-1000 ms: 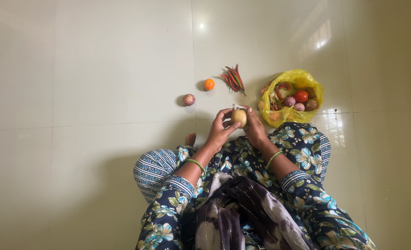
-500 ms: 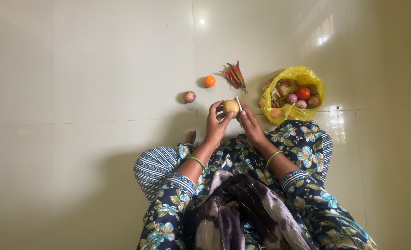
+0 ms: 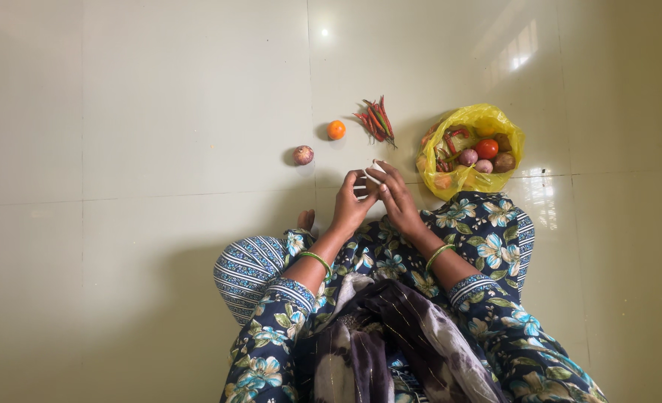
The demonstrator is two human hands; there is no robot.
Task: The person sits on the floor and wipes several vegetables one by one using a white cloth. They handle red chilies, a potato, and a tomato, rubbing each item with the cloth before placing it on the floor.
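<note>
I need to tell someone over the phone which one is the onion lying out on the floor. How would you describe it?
Start at the yellow bag on the floor; left of it lie chillies, then an orange ball. The onion is leftmost, alone: purplish, duller than the ball.

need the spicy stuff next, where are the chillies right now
In the head view the bunch of red and green chillies lies on the floor ahead of the hands, between the small orange fruit and the yellow bag.
</note>
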